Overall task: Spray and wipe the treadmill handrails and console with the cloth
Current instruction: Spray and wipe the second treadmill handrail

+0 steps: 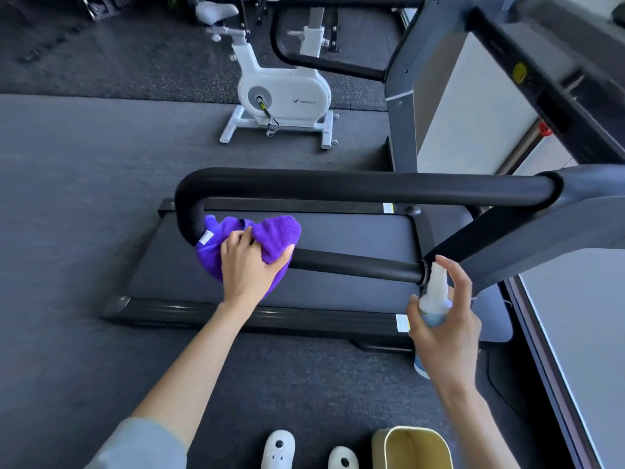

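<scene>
Two hands: left grips one cloth; right grips one spray bottle.

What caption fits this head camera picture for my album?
Left hand wipes the treadmill handrail with a purple cloth; right hand holds a spray bottle.

Both bare forearms reach forward and down, the left with a grey sleeve pushed up near the elbow. The left hand lies palm down, fingers curled and gripping — thumb spread to the right. The right hand stands upright, fingers wrapped in a hold — forefinger raised and bent on top.
</scene>
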